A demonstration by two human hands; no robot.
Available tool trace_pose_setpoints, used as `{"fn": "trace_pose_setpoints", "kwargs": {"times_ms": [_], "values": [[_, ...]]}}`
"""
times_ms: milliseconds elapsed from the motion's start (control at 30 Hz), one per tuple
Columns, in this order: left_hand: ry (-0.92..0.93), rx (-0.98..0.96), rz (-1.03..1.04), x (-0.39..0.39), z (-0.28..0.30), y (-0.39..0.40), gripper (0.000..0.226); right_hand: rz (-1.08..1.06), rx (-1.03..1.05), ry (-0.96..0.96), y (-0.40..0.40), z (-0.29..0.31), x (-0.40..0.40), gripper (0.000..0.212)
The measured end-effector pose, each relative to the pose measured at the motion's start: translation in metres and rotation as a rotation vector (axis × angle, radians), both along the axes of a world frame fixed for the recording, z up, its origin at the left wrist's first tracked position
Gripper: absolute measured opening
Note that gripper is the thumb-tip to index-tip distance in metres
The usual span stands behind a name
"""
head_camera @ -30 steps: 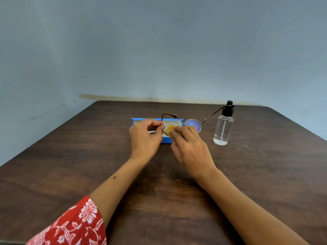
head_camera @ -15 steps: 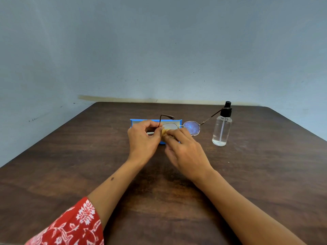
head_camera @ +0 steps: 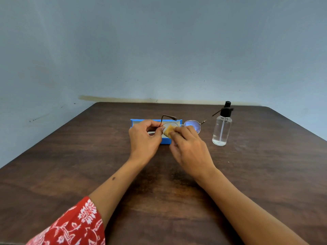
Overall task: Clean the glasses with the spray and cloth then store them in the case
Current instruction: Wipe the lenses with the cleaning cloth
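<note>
Glasses, cloth, spray bottle and case on a dark wooden counter.

Thin metal-framed glasses (head_camera: pixel 192 126) with brown temples unfolded are held up above the counter (head_camera: pixel 70 156); a small yellow cloth (head_camera: pixel 169 130) lies against the left lens, while the right lens shows a bluish sheen. Behind and below them lies a blue case (head_camera: pixel 141 121), lengthwise across the counter. A clear spray bottle (head_camera: pixel 221 129) with a black pump top stands upright to the right, near the glasses.

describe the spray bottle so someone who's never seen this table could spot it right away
On the brown table, look right of the hands, past the glasses. The spray bottle stands upright there by itself, the only clear thing with a black pump top.
</note>
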State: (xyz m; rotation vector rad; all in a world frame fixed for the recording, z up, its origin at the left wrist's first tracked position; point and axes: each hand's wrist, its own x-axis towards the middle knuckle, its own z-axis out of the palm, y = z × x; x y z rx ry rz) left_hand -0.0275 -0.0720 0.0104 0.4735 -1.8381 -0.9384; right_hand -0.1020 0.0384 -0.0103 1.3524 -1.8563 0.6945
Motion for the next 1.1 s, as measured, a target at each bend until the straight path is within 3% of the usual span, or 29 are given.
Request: {"fn": "trace_pose_setpoints", "kwargs": {"times_ms": [133, 300, 467, 633, 800, 967, 1100], "values": [[0.004, -0.002, -0.007, 0.0012, -0.0004, -0.0017, 0.010, 0.082, 0.021, 0.004, -0.0021, -0.0007, 0.0056, 0.029], [0.005, -0.011, 0.005, 0.0014, 0.0019, 0.0010, 0.010, -0.013, -0.024, -0.007, 0.0006, 0.0021, -0.0001, 0.029], [-0.004, -0.003, -0.014, 0.0020, 0.0017, -0.0002, 0.011, 0.072, 0.028, 0.001, -0.0024, 0.0001, 0.0052, 0.029], [-0.011, -0.018, 0.002, 0.0017, 0.0024, 0.0014, 0.012, -0.003, -0.006, -0.016, 0.0009, 0.0021, -0.0015, 0.031], [0.016, -0.008, -0.008, 0.0009, 0.0004, -0.0011, 0.010, 0.090, 0.046, -0.022, -0.0034, -0.0004, 0.0048, 0.028], [0.006, 0.003, 0.002, 0.0005, 0.0022, 0.0013, 0.011, 0.002, -0.029, -0.023, -0.0004, 0.0027, -0.0006, 0.028], [0.002, -0.014, -0.004, 0.0019, 0.0020, 0.0002, 0.011, 0.086, 0.014, -0.035, -0.0038, 0.0011, 0.0047, 0.030]]}}
